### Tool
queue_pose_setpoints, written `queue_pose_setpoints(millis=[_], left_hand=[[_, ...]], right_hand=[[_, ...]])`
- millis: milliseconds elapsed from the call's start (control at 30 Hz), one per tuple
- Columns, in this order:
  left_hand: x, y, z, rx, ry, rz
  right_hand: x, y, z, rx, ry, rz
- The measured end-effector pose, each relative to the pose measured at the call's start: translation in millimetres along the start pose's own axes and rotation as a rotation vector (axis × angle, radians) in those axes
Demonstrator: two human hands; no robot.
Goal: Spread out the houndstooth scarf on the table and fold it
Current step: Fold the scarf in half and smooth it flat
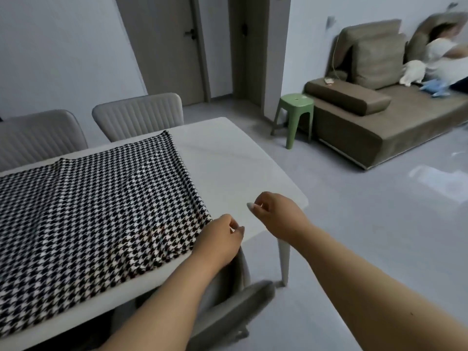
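Note:
The black-and-white houndstooth scarf (96, 206) lies spread flat over the left part of the white table (228, 168), and its right edge runs from the far side to the near side. My left hand (220, 240) is over the scarf's near right corner with its fingers loosely curled, and no cloth shows between them. Just to the right, my right hand (274, 214) hovers above bare tabletop, also loosely curled and holding nothing.
Two grey chairs (138, 115) stand at the far side of the table and another grey chair (235, 307) is tucked in below my arms. A green stool (295, 115) and a brown sofa (374, 117), with a person on it, are at the right across open floor.

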State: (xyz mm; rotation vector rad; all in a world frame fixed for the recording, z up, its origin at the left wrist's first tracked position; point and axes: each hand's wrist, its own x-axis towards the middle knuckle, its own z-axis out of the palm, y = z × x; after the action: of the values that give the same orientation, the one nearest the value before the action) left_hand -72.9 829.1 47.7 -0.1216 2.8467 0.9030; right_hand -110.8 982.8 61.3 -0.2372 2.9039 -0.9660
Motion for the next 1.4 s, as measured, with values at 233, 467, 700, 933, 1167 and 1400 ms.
queue_pose_setpoints(millis=[233,467,700,933,1167,1400], left_hand=[[-0.8,73.8,33.6,0.053,0.052,-0.017],[42.5,116.2,66.8,0.061,0.009,-0.002],[132.6,171.7,95.3,-0.025,0.021,-0.005],[223.3,220.2,97.2,-0.05,0.036,-0.024],[278.9,227.7,94.2,-0.068,0.128,-0.177],[336.0,241.8,97.8,-0.188,0.352,-0.46]], right_hand=[[-8.5,73.9,-74.7,0.057,0.05,0.011],[3.5,136.8,-119.6,0.107,0.08,0.082],[74.6,198.2,-173.9,0.095,0.15,0.114],[179.5,223.4,-221.2,0.109,0.168,0.073],[276.8,222.2,-219.5,0.198,0.045,-0.067],[382.1,236.2,-232.5,0.146,-0.191,-0.305]])
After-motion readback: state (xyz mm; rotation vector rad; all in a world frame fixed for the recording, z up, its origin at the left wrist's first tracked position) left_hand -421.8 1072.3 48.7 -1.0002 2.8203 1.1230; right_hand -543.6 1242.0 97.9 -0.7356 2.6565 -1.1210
